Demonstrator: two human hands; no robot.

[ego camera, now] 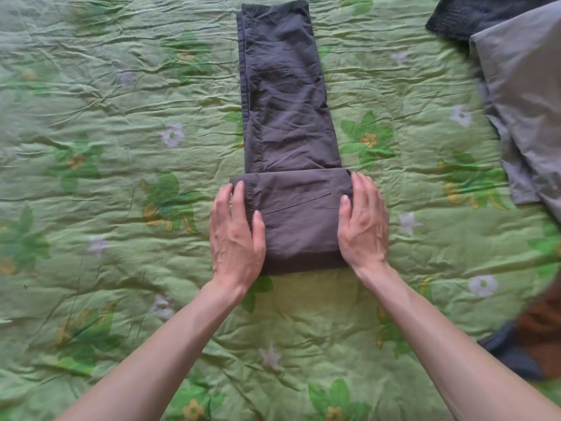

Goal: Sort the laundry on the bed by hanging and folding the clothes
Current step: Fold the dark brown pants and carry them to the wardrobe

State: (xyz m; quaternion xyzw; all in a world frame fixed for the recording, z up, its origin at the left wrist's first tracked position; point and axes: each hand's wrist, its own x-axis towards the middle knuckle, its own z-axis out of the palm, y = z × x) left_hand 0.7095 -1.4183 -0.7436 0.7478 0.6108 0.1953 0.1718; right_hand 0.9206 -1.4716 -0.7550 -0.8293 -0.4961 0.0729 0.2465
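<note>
Trousers [285, 95], dark grey-brown, lie at the centre of the bed [106, 208], legs laid together and running toward 12 o'clock. The near end, at 6 o'clock, is already turned over into a thick folded block; a slanted pocket seam shows on its top face. The remaining leg length beyond the block lies flat and unfolded.

Left hand [236, 235] lies flat on the 9 o'clock edge of the block, fingers straight and together, pressing rather than gripping. Right hand [364, 226] lies likewise on the 3 o'clock edge, fingers extended, nothing clasped.

Assessment: this garment is judged partly folded, with at least one further turn needed to take up the free leg length.

Outstanding items: a grey garment [522, 95] lies spread at 2 o'clock, unfolded, partly over a black knit piece [461, 16] at 1 o'clock. A brown item [543, 329] and a dark blue item [510, 350] sit at 4 o'clock, both blurred. No hanger is in view. The task is judged well short of complete.
</note>
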